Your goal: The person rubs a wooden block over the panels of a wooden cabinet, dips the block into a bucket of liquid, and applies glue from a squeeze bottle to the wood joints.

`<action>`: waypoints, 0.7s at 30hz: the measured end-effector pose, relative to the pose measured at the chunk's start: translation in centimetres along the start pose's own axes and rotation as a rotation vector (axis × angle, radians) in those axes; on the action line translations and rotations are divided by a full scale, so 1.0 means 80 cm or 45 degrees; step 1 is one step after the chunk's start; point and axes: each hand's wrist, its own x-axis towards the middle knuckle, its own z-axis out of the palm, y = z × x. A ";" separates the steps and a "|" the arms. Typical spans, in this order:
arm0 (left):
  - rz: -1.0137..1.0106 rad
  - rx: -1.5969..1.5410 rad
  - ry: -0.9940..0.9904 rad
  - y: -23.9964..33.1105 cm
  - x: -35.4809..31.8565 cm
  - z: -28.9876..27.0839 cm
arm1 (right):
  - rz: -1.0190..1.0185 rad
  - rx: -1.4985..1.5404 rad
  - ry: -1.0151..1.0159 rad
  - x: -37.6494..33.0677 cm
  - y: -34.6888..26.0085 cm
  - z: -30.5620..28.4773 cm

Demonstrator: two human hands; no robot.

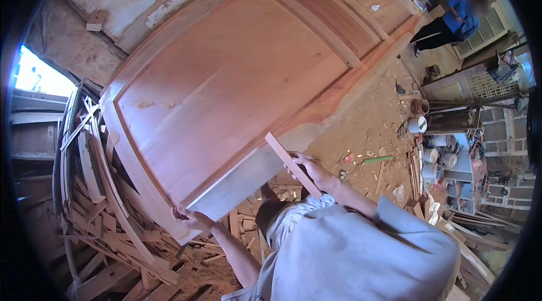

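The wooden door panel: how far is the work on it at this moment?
Done: the large wooden door panel is already framed with rails and inset boards. In hand: the left hand grips its lower corner, and the right hand holds a thin wooden strip near its edge. Left: the strip is not yet fixed to the panel, and offcuts lie beside it.

Smooth matt reddish wooden door (226, 92); bare wooden strip (292, 164).
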 end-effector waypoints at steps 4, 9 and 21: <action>0.058 -0.092 -0.026 0.061 -0.115 0.027 | 0.026 0.050 0.033 -0.060 -0.001 -0.126; 0.105 -0.229 -0.203 0.176 -0.270 0.085 | -0.074 -0.127 0.206 -0.146 -0.053 -0.288; 0.165 -0.464 -0.761 0.318 -0.532 0.275 | -0.348 0.150 0.692 -0.262 -0.112 -0.553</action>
